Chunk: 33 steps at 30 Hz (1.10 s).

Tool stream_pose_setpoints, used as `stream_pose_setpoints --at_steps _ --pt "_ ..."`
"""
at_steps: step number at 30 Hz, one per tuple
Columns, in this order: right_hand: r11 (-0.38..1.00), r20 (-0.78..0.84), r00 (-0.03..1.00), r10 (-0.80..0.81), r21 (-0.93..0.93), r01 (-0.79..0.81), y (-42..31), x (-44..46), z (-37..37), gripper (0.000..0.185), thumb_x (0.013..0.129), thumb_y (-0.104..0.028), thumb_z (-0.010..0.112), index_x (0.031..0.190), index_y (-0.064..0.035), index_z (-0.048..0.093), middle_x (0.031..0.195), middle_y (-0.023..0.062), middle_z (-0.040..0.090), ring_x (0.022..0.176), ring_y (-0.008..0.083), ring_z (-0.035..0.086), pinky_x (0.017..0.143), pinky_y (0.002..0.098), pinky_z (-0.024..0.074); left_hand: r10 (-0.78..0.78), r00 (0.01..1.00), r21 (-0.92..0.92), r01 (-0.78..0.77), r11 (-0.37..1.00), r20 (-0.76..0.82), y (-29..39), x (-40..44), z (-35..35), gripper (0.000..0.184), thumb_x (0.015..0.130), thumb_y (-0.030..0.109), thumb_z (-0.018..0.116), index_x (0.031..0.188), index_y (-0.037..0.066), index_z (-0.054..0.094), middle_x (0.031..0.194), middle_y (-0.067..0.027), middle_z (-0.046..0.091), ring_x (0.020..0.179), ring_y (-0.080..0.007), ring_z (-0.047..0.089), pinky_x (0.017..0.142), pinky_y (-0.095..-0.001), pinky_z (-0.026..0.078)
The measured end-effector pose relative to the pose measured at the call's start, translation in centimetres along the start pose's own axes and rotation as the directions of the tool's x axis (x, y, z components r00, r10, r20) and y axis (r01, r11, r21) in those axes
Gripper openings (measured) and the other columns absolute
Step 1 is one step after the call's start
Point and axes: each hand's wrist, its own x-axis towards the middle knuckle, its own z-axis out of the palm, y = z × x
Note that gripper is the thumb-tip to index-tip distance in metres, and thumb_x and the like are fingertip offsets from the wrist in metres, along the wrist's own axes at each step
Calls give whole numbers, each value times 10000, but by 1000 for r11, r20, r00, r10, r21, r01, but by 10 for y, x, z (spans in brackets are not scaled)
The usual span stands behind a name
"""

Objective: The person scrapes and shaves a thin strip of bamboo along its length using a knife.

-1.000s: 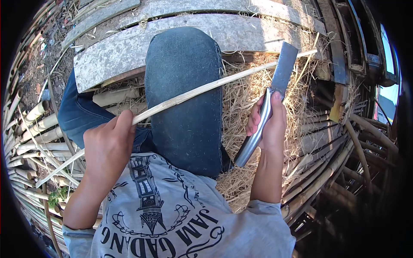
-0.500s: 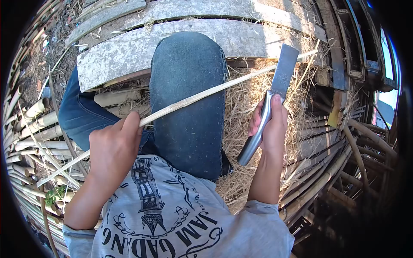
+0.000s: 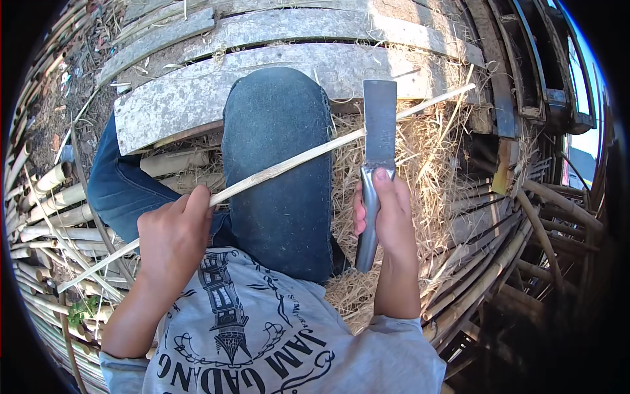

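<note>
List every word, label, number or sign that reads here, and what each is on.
"JAM GADANG": large, on the shirt; "GADANG" is partly cut off by the bottom edge.
Smaller lettering, also on the shirt: too small to be sure, possibly "SUMATRA".
Faint marks on the knife: too blurred to read.

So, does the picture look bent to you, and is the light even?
Head view: bent, with the wooden boards bowing and the corners black; head view: light uneven, sun bright on patches of shavings, lower right too dark for detail; head view: a sheen on the metal handle, while the left hand and pale strip look fairly sharp.
</note>
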Motion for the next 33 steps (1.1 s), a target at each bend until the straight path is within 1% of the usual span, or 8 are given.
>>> stream_pose_setpoints --at_steps 4,10,16,20,22,26,32,33 --pt "982 -215 973 -79 148 113 -2 23 -29 443 983 -426 376 831 -27 493 508 32 460 370 102 459 332 239 396 5 1000 21 -5 1000 -1 4 -1 -2 163 793 115 628 793 86 468 588 -41 512 487 -215 559 433 -344 413" --pt "998 31 999 -24 60 22 5 3 8 418 984 -401 401 832 -24 497 532 58 502 390 114 476 354 254 401 -16 1000 33 16 999 10 4 -2 -2 163 804 116 613 773 88 455 572 -41 504 477 -215 555 427 -343 408" --pt "992 -245 968 -52 96 77 0 25 -17 434 994 -406 348 835 -28 492 517 42 472 382 103 464 340 249 407 -13 1000 37 13 999 7 7 -1 -5 169 806 125 614 770 89 453 561 -38 502 474 -217 560 419 -345 409" --pt "998 51 999 -11 68 8 8 1 24 434 988 -413 375 851 -20 497 529 55 495 394 115 486 351 249 399 -21 999 17 20 1000 24 4 0 -4 172 809 132 616 774 90 453 566 -41 512 474 -226 562 420 -346 413" --pt "998 68 997 -23 54 20 7 2 16 442 986 -424 375 859 -19 495 532 55 496 394 110 483 358 244 401 -18 1000 23 18 1000 25 2 -2 -3 171 810 134 616 777 91 454 568 -42 515 474 -228 563 420 -347 413" --pt "984 -164 984 -70 149 95 7 18 -12 476 985 -453 350 850 -17 486 523 40 464 386 103 469 341 244 405 -20 1000 20 20 1000 18 4 -2 -5 167 813 135 613 787 90 454 576 -47 524 483 -233 568 427 -351 418" --pt "998 219 975 -50 -31 58 8 -10 41 410 984 -389 408 869 -6 500 545 58 501 415 104 489 388 235 397 -28 999 -48 30 998 45 2 0 -1 176 806 133 626 789 90 456 590 -47 539 497 -235 578 434 -352 425" --pt "999 158 986 -44 18 42 7 -7 37 411 985 -390 405 871 -7 501 546 57 502 414 104 488 386 235 396 -24 999 -48 27 998 46 2 0 -1 176 806 133 626 789 90 456 590 -47 539 497 -235 578 434 -352 425"
